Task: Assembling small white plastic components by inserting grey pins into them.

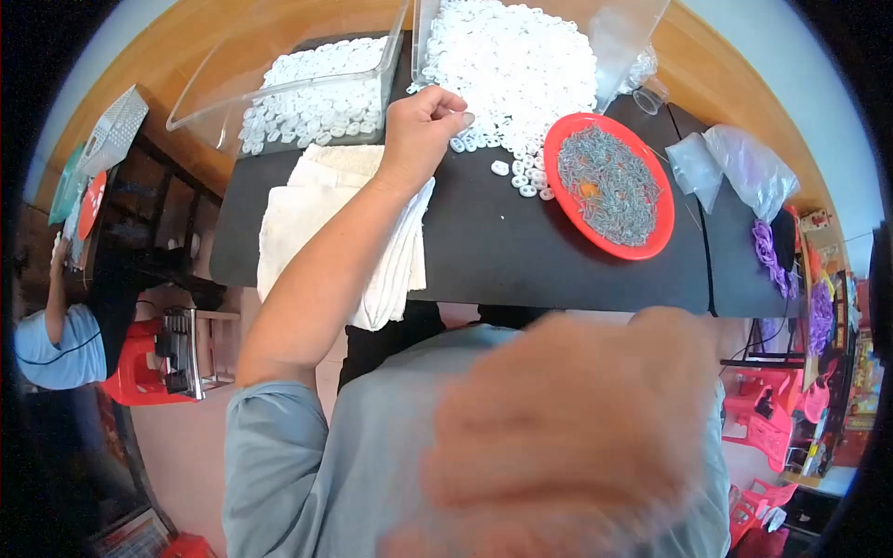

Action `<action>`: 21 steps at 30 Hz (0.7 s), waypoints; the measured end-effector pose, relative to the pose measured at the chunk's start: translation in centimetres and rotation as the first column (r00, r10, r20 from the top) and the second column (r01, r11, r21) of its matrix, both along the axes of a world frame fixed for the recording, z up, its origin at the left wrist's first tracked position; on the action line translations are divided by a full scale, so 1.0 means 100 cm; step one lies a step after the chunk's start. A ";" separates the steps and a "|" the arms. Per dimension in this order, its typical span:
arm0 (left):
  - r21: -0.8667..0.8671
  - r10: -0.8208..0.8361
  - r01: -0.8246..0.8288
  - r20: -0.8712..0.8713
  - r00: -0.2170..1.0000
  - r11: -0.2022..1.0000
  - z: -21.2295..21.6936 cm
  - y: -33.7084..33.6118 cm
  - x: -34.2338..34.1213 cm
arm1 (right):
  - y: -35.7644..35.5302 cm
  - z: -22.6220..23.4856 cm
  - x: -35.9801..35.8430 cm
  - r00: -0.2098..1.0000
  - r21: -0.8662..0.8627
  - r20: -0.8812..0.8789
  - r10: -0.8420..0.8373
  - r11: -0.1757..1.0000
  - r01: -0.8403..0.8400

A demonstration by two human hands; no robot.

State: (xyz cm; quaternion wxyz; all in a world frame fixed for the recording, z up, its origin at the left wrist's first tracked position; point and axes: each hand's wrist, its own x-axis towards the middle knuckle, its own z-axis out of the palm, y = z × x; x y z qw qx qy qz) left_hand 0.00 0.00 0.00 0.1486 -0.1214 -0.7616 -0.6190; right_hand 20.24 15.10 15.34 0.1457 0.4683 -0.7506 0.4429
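Table [484, 246] in black, seen from afar through my head camera, carries a broad pile of white two-holed pieces [507, 65] along its far side. Left of it sits a clear bin [223, 109] of similar pieces; folded cloths [302, 219] lie nearer, beneath the left forearm. A red plate [666, 216] holding thin grey pieces [614, 186] stands at the pile's right. The pile stretches ahead and rightward of my left hand [423, 121], its long run tapering back toward the plate. That hand is plainly the nearer, fingertips at the pile's near left edge, thumb and fingers drawn narrow; I cannot tell whether they grip a piece. My right hand [577, 418] hangs blurred close to the lens, well apart, its grip unreadable. Smallest, one loose oval piece [499, 167] lies just off the pile, long axis roughly crosswise.
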 end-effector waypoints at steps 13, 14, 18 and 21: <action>0.068 0.025 -0.026 0.030 0.999 0.997 -0.002 0.002 -0.001 | 0.082 0.050 0.008 0.853 0.141 0.080 0.516 0.841 -0.522; 0.064 0.012 -0.014 0.031 0.999 0.998 -0.002 0.005 -0.003 | 0.064 0.049 -0.005 0.848 0.155 0.092 0.522 0.834 -0.530; 0.052 0.006 -0.008 0.044 0.999 0.999 0.001 0.005 -0.004 | 0.022 0.047 -0.019 0.784 0.079 0.159 0.599 0.784 -0.615; 0.044 -0.018 0.017 0.033 0.999 0.999 -0.001 0.005 -0.007 | 0.006 0.025 -0.023 0.655 -0.205 0.225 0.722 0.692 -0.692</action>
